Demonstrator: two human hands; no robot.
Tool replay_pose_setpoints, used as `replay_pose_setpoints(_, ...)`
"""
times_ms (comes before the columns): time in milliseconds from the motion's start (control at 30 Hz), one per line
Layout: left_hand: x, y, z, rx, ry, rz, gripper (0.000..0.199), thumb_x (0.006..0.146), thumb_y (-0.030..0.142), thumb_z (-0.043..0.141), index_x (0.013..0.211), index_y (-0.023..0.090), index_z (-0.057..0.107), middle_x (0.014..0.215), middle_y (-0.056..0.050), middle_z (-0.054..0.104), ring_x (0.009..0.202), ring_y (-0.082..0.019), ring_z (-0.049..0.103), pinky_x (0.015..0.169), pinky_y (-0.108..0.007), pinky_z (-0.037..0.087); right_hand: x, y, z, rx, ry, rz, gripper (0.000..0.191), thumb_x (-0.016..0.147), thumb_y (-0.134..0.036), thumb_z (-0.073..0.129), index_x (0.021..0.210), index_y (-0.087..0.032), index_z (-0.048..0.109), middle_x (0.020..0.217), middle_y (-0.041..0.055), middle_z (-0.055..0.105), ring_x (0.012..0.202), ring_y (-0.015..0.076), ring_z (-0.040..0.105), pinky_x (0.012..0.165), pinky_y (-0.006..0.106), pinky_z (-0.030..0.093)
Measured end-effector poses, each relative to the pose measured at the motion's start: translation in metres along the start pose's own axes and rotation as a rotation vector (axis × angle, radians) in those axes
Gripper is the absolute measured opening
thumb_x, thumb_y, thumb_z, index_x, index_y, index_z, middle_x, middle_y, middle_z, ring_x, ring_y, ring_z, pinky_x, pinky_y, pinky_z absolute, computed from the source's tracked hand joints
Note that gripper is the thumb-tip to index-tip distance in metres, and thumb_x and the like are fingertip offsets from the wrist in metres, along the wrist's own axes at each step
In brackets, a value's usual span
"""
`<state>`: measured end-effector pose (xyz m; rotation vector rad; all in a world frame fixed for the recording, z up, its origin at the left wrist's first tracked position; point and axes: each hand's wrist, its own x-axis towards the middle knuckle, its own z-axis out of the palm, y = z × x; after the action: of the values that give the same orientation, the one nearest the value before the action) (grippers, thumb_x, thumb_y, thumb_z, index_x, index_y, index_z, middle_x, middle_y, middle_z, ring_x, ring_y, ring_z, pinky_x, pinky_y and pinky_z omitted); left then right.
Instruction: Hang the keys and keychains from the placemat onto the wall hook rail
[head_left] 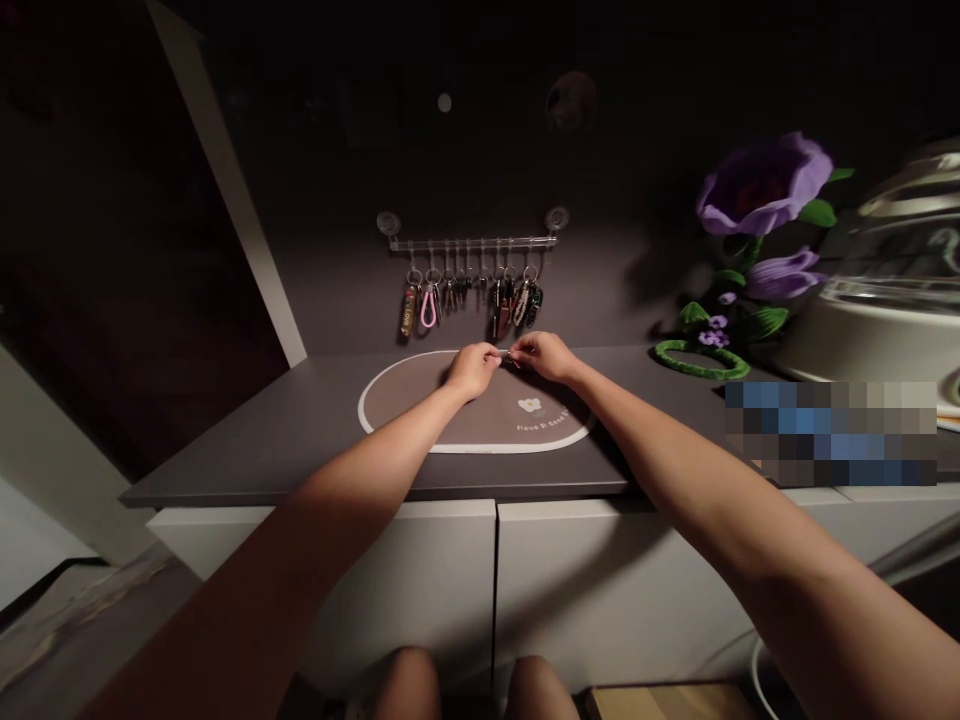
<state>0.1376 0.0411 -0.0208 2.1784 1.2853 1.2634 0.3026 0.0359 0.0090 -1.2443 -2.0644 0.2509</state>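
Note:
Over the back part of the oval mat (405,405), my two hands meet with fingertips almost together. My right hand (546,355) pinches a small key-like metal piece (512,361), which hangs a little below the fingertips. Thumb and fingers of my left hand (474,368) are also pinched at its left side; what lies between them is too small to make out. Just behind and above the hands, several keys and key fobs hang from hooks on a clear rail (474,243). Among them are a pink loop strap (428,306) and a brown fob (407,312).
The mat lies on a dark counter (300,430) above white cabinet doors (405,590). To the right stand a purple flower decoration (765,195) with a green ring base (701,360) and a large clear-topped appliance (877,320). A blurred-out patch (832,432) covers something at the counter's right.

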Motion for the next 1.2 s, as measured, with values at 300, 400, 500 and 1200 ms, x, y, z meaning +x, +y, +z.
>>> replay_pose_setpoints(300, 0.001, 0.010, -0.008, -0.119, 0.081, 0.068, 0.012, 0.076, 0.019, 0.054, 0.078, 0.015, 0.065, 0.077, -0.005, 0.067, 0.071, -0.014, 0.059, 0.069, -0.025, 0.045, -0.003, -0.010, 0.003, 0.433, 0.057, 0.072, 0.027, 0.062, -0.038, 0.065, 0.071, -0.013, 0.065, 0.066, 0.0013, 0.062, 0.061, 0.0095, 0.051, 0.063, 0.023, 0.039)
replay_pose_setpoints(400, 0.001, 0.014, -0.011, -0.160, 0.117, 0.064, 0.012, 0.077, 0.018, 0.052, 0.075, 0.015, 0.063, 0.073, -0.003, 0.066, 0.068, -0.013, 0.058, 0.068, -0.024, 0.045, -0.003, -0.014, 0.005, 0.620, 0.047, 0.105, 0.031, 0.058, -0.040, 0.069, 0.072, -0.012, 0.063, 0.066, 0.0013, 0.061, 0.061, 0.0096, 0.051, 0.064, 0.025, 0.041)
replay_pose_setpoints(500, 0.002, 0.016, -0.011, -0.212, 0.133, 0.048, 0.011, 0.076, 0.018, 0.051, 0.074, 0.014, 0.062, 0.072, -0.002, 0.064, 0.068, -0.012, 0.057, 0.068, -0.023, 0.044, -0.004, -0.016, 0.007, 0.745, 0.053, 0.137, 0.031, 0.055, -0.038, 0.072, 0.070, -0.013, 0.061, 0.063, 0.0001, 0.060, 0.058, 0.0083, 0.050, 0.062, 0.025, 0.042)
replay_pose_setpoints(1200, 0.000, 0.023, -0.006, -0.568, 0.159, -0.059, 0.015, 0.073, 0.024, 0.056, 0.080, 0.012, 0.061, 0.070, -0.003, 0.061, 0.062, -0.011, 0.053, 0.065, -0.024, 0.042, -0.001, -0.022, -0.009, 1.021, 0.238, 0.170, 0.031, 0.055, -0.036, 0.074, 0.068, -0.016, 0.054, 0.068, -0.0028, 0.054, 0.066, 0.0075, 0.051, 0.071, 0.026, 0.044)
